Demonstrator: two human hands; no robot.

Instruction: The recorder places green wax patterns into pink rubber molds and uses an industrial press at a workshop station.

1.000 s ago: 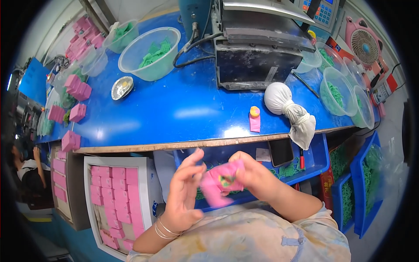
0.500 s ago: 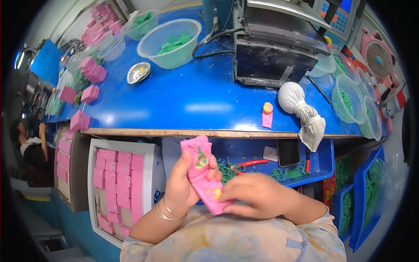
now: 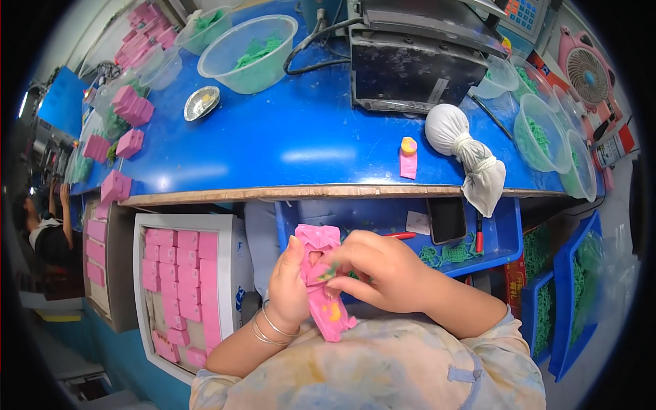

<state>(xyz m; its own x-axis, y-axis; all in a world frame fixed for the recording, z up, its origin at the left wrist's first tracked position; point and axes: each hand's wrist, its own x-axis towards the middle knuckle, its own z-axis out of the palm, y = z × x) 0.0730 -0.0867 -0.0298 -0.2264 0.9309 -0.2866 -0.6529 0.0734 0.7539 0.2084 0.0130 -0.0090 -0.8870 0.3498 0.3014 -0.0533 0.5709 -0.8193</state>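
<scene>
My left hand is closed around a pink rubber mould, a long strip held upright in front of my body, its upper part bent open. A yellow patch shows on its lower face. My right hand reaches across the mould from the right, thumb and fingertips closed on a small green piece at its middle. The fingers partly hide that piece and the mould's opening. Beyond my hands, on the blue table, a small pink block with a yellow-orange round top lies beside a tied white cloth bag.
Pink blocks fill a white-framed box at the left. A blue drawer under the table edge holds green scraps, a dark phone and a red pen. Behind stand a black machine and plastic bowls of green pieces.
My right hand has moved up from the mould's lower end to its middle, onto the green piece. The mould now stands more upright and is bent open. The whole view has shifted slightly.
</scene>
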